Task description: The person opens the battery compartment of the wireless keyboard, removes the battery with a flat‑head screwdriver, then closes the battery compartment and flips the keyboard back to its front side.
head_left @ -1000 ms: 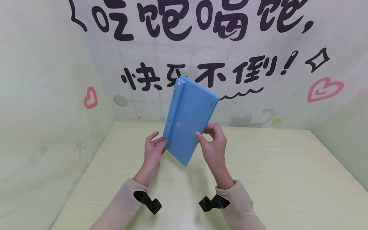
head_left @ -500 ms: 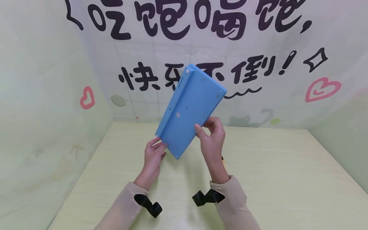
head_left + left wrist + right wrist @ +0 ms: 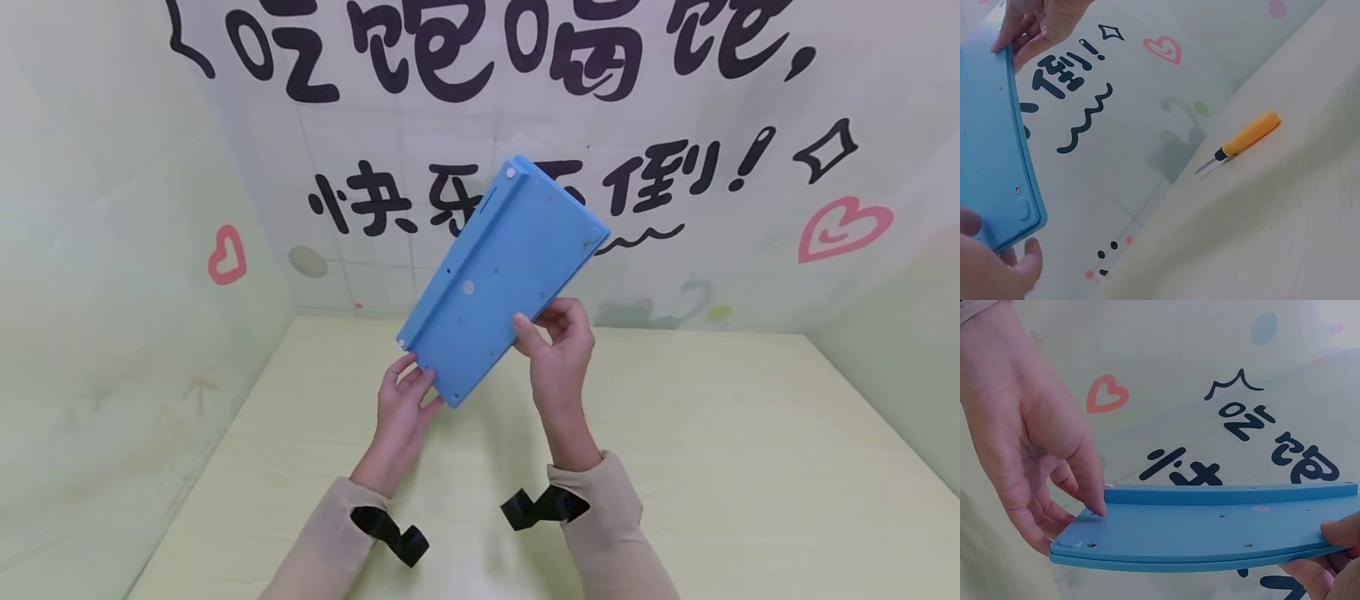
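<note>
A flat blue keyboard-like panel (image 3: 502,283) is held tilted in the air, its screw-dotted face with a raised bar along one long edge towards the head camera. The left hand (image 3: 401,408) pinches its lower short end, thumb on the face. On the lower right long edge, the right hand (image 3: 562,358) grips with thumb in front and fingers behind. In the right wrist view, the panel (image 3: 1210,528) lies between the left hand (image 3: 1035,425) and the right hand (image 3: 1329,562). Its far side is hidden.
An orange-handled screwdriver (image 3: 1250,134) lies on the pale table (image 3: 1297,206) in the left wrist view; the head view does not show it. Behind the table (image 3: 712,433) stands a wall (image 3: 450,125) with black lettering, and side walls flank it.
The panel has risen and leaned further right, its upper end moving up and right. Both hands still hold it. Something small and yellow beside the right wrist is no longer visible in the head view.
</note>
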{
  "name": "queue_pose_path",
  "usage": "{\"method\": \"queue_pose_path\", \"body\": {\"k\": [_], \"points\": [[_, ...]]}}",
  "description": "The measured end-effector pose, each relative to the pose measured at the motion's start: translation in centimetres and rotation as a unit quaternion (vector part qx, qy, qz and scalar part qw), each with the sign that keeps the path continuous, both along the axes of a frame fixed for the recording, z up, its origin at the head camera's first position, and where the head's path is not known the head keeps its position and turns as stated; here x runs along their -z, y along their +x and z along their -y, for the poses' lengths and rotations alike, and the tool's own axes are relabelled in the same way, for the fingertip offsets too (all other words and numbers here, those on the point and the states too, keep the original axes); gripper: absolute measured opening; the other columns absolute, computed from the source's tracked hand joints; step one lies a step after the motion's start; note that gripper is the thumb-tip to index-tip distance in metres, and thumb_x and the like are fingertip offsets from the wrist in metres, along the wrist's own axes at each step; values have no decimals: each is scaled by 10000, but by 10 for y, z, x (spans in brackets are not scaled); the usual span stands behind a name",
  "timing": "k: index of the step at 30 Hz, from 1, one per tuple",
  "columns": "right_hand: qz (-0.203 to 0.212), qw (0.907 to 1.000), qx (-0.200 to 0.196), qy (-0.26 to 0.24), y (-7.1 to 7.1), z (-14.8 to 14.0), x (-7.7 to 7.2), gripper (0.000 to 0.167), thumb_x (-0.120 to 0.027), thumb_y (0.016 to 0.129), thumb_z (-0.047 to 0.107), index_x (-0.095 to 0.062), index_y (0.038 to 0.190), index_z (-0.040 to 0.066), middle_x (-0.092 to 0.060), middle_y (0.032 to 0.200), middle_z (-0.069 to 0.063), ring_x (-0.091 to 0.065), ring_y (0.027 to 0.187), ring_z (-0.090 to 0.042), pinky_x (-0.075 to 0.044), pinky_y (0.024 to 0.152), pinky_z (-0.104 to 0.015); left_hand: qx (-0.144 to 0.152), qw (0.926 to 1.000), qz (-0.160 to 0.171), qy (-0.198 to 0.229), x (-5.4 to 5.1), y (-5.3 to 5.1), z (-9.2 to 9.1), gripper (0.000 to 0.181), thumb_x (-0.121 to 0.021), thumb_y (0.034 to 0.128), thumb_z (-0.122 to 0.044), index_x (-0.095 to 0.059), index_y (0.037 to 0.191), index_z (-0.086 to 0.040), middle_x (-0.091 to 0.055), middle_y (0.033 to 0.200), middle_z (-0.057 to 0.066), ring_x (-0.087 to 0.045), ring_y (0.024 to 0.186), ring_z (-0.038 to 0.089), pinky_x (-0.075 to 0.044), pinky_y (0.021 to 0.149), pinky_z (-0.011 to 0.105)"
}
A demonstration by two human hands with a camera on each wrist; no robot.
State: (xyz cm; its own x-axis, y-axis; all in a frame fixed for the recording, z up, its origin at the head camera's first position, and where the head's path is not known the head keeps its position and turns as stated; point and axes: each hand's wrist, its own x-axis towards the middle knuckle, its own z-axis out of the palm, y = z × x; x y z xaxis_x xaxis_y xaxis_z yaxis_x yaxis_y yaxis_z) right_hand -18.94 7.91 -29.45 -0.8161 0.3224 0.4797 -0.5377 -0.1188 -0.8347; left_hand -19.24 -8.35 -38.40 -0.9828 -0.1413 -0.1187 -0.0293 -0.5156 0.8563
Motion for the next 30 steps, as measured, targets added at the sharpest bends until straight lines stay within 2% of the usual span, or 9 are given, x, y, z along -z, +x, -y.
{"method": "queue_pose_path", "body": {"k": [3, 5, 10, 21, 30], "points": [[23, 9999, -52, -128, -1, -2, 0, 230, -629, 795, -108, -476, 965, -89, -534, 865, -114, -560, 788, -193, -538, 578, -329, 159, 9977, -243, 608, 1, 1, 2, 414, -459, 935, 21, -306, 1307, -81, -352, 1322, 195, -415, 1175, 319, -464, 836, 377], [2, 9999, -67, -139, -1, -3, 0, 233, -635, 797, -95, -473, 965, -86, -529, 869, -114, -556, 784, -195, -538, 569, -328, 255, 9959, -327, 806, 1, 1, 4, 409, -437, 940, 34, -311, 1308, -92, -363, 1319, 177, -433, 1148, 297, -480, 794, 332], [-65, 9998, -117, -127, -2, -8, -1, 236, -639, 801, -79, -471, 967, -77, -524, 881, -114, -551, 785, -197, -537, 563, -331, 439, 9948, -353, 844, 0, 3, 6, 435, -399, 933, 85, -307, 1326, -76, -379, 1302, 166, -468, 1086, 263, -479, 796, 313], [88, 9994, -213, -263, 0, -17, 1, 248, -657, 792, -66, -477, 964, -61, -504, 887, -125, -557, 769, -196, -538, 579, -337, 594, 9936, -338, 898, -4, 9, 11, 463, -397, 921, 111, -295, 1346, -40, -346, 1357, 217, -493, 1130, 263, -456, 875, 350], [299, 9982, -321, -404, 0, -23, 7, 267, -643, 813, -51, -461, 1007, -50, -489, 912, -132, -559, 792, -194, -538, 627, -342, 349, 9954, -203, 871, -14, 19, 13, 380, -409, 913, 116, -381, 1233, -87, -422, 1255, 179, -561, 1002, 196, -477, 835, 316]]}}
